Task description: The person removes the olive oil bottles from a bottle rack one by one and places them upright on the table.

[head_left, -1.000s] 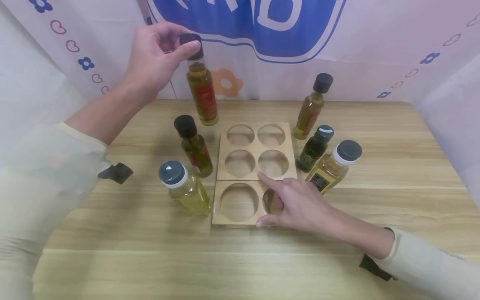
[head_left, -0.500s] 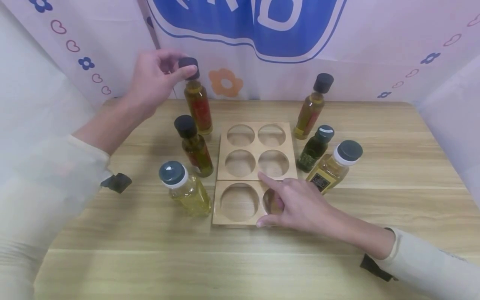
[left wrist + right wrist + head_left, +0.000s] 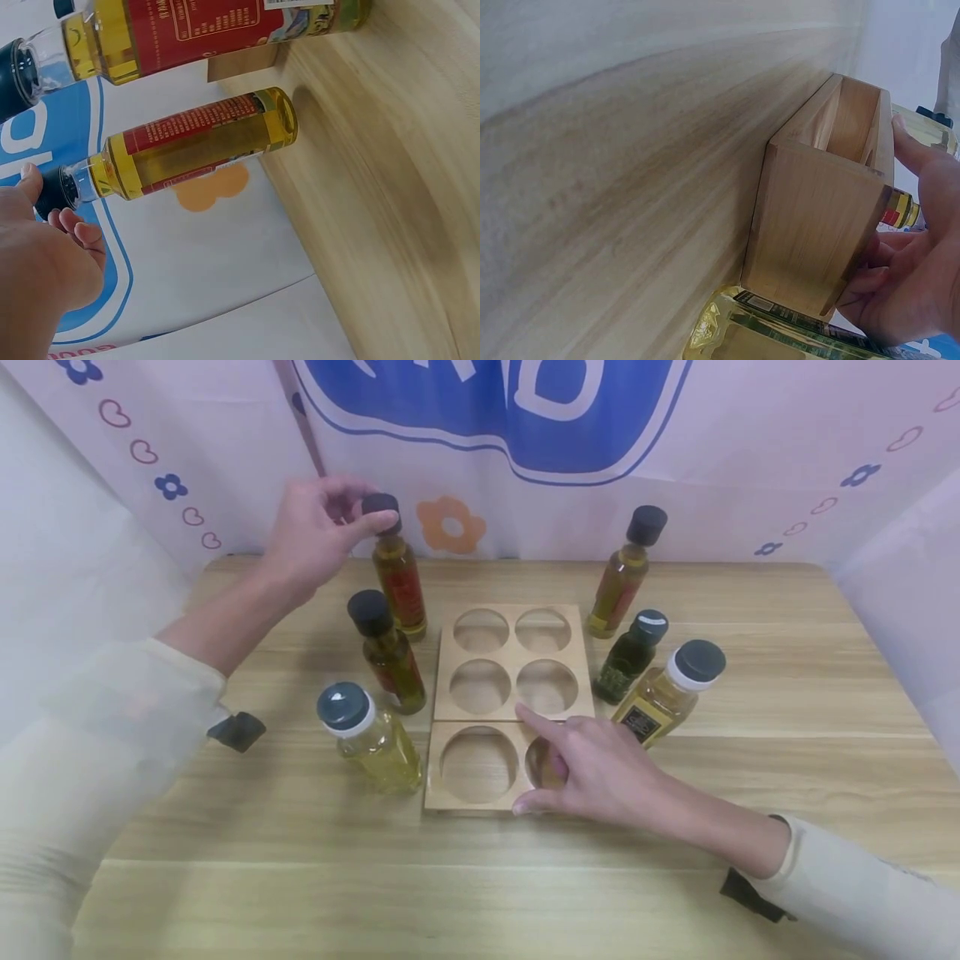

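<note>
My left hand [image 3: 315, 531] pinches the black cap of an oil bottle [image 3: 402, 589] with a red label at the back left. The left wrist view shows the same bottle [image 3: 202, 146]; whether its base touches the table I cannot tell. My right hand [image 3: 600, 772] rests on the front right of a wooden bottle rack [image 3: 513, 720], index finger stretched across its top and thumb at its front edge. It partly covers the front right hole; the other holes hold no bottle. In the right wrist view, the hand [image 3: 915, 277] lies against the rack [image 3: 817, 217].
Left of the rack stand another red-labelled oil bottle [image 3: 393, 664] and a pale oil bottle [image 3: 381, 752]. To its right are a tall oil bottle [image 3: 618, 589], a small dark green bottle [image 3: 624, 664] and a wide oil bottle [image 3: 652, 706]. A printed cloth [image 3: 525, 518] hangs behind the table [image 3: 480, 893].
My left hand has lowered the red-labelled oil bottle from higher up at the back left, bringing its base down beside the rack's far left corner. My right hand has stayed still on the rack.
</note>
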A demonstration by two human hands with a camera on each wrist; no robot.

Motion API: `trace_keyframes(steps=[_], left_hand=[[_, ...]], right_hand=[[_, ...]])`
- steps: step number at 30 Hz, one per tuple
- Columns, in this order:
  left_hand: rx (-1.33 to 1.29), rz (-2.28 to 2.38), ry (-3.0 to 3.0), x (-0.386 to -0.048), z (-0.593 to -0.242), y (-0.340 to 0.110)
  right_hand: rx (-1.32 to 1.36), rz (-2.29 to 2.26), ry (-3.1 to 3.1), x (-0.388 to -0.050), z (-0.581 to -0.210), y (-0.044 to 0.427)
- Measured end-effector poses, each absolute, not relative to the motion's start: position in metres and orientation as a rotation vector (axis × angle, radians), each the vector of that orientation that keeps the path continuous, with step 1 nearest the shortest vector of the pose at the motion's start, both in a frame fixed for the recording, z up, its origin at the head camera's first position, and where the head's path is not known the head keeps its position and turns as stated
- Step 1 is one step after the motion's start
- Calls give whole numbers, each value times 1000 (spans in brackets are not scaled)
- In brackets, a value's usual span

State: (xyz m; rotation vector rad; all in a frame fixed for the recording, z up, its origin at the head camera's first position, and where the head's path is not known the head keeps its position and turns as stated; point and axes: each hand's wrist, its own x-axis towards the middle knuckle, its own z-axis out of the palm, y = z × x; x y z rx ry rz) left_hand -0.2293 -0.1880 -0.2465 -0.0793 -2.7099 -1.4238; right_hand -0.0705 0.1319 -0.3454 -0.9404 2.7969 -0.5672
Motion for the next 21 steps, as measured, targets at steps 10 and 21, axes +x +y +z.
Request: trace_keyframes(steps=[10, 21], left_hand=[[-108, -1464, -2697, -231, -255, -189], [-106, -1447, -2708, -230, -259, -189]], right_hand=[[-951, -563, 2813, -71, -345, 132], [-951, -570, 2798, -71, -345, 132]])
